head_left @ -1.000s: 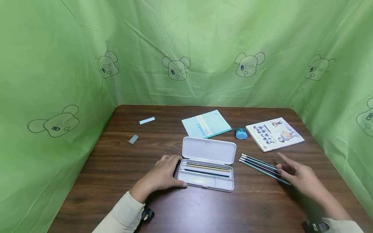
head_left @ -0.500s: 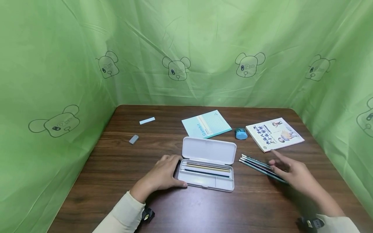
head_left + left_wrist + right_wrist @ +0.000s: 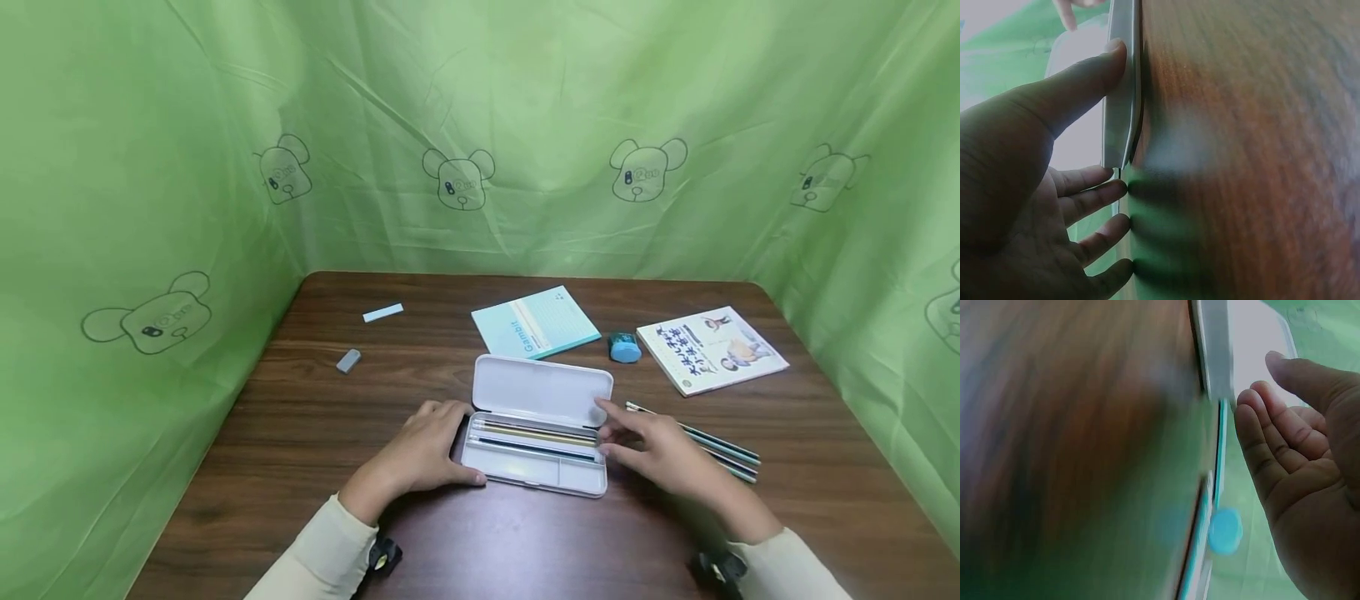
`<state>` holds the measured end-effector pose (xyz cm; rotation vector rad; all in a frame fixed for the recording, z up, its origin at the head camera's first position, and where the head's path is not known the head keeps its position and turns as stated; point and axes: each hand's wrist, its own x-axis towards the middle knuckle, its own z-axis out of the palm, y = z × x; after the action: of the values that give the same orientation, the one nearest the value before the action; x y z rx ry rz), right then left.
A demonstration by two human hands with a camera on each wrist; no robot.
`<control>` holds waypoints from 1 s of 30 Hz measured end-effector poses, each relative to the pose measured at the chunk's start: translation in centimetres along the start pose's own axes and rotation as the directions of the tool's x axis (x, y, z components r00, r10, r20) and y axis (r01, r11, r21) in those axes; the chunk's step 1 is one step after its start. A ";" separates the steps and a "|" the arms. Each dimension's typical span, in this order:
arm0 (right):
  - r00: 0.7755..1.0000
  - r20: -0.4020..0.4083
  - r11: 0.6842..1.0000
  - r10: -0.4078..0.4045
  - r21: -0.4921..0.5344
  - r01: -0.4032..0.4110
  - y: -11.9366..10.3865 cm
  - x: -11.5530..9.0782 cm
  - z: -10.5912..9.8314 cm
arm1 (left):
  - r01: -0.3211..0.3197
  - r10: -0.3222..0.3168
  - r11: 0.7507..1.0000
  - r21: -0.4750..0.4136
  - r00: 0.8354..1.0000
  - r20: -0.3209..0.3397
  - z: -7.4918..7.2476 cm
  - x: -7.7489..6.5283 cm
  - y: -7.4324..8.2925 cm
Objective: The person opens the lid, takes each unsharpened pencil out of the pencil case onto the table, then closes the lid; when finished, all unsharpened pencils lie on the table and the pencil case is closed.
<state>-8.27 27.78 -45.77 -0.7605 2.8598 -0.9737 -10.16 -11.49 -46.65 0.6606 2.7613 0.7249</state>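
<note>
An open white pencil case (image 3: 517,468) lies mid-table, its lid (image 3: 536,392) tipped back and a few pencils (image 3: 540,432) inside. My left hand (image 3: 423,450) holds its left end, thumb at the front edge and fingers around the side and back; in the left wrist view the thumb (image 3: 1094,75) presses the case's side. Over the right end hovers my right hand (image 3: 660,450), fingers loosely bent. In the right wrist view nothing shows between its thumb and fingers (image 3: 1275,434). Several loose pencils (image 3: 731,454) lie on the table, partly hidden behind the right hand.
Behind the case lie a light blue notebook (image 3: 536,322), a small blue rounded object (image 3: 624,347) and a white illustrated book (image 3: 712,350). A grey eraser (image 3: 348,360) and a pale blue strip (image 3: 382,313) lie at the left. Green cloth (image 3: 555,100) surrounds the table (image 3: 300,467).
My right hand has moved left from the loose pencils to the case's right end. The loose pencils have shifted slightly and stay on the table. My left hand keeps its place.
</note>
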 end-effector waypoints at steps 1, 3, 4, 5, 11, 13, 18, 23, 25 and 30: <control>1.000 0.020 1.000 -0.005 -0.002 0.006 -0.3 0.3 0.3 | 0.001 -0.001 1.000 -0.002 1.000 0.000 0.0 0.0 0.0; 0.999 0.049 1.000 -0.014 -0.011 0.014 -0.8 1.0 0.8 | 0.002 -0.002 1.000 -0.004 1.000 0.000 0.1 0.0 0.0; 0.998 0.061 1.000 -0.019 -0.019 0.020 -1.0 1.2 0.9 | 0.002 -0.002 1.000 -0.005 1.000 0.000 0.1 0.0 0.0; 0.997 0.073 0.999 -0.024 -0.031 0.026 -1.2 1.5 1.1 | 0.002 -0.002 1.000 -0.005 1.000 0.000 0.1 0.0 0.0; 0.987 0.144 0.990 -0.071 -0.114 0.088 -2.2 2.5 1.9 | 0.002 -0.002 1.000 -0.016 1.000 -0.001 0.1 0.0 0.1; 0.984 0.161 0.984 -0.076 -0.148 0.100 -2.5 2.7 2.1 | 0.002 -0.002 1.000 -0.017 1.000 -0.002 0.0 0.0 0.1; 0.983 0.175 0.978 -0.049 -0.193 0.083 -2.8 2.8 2.3 | 0.002 -0.002 1.000 -0.014 1.000 0.000 0.0 0.0 0.2; 0.984 0.168 0.975 -0.065 -0.198 0.098 -2.8 2.9 2.4 | 0.008 -0.008 1.000 -0.015 1.000 0.004 -0.1 0.0 0.2; 0.984 0.165 0.973 -0.070 -0.204 0.104 -2.9 2.9 2.5 | 0.009 -0.009 1.000 -0.015 1.000 0.005 -0.1 0.0 0.2; 0.981 0.181 0.965 -0.073 -0.237 0.116 -3.2 3.1 2.6 | 0.004 -0.004 1.000 -0.014 1.000 0.002 0.0 0.0 0.2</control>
<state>-9.13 22.73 -45.62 -0.9564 2.8459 -0.5322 -10.06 -11.38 -46.52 0.6532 2.7525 0.7419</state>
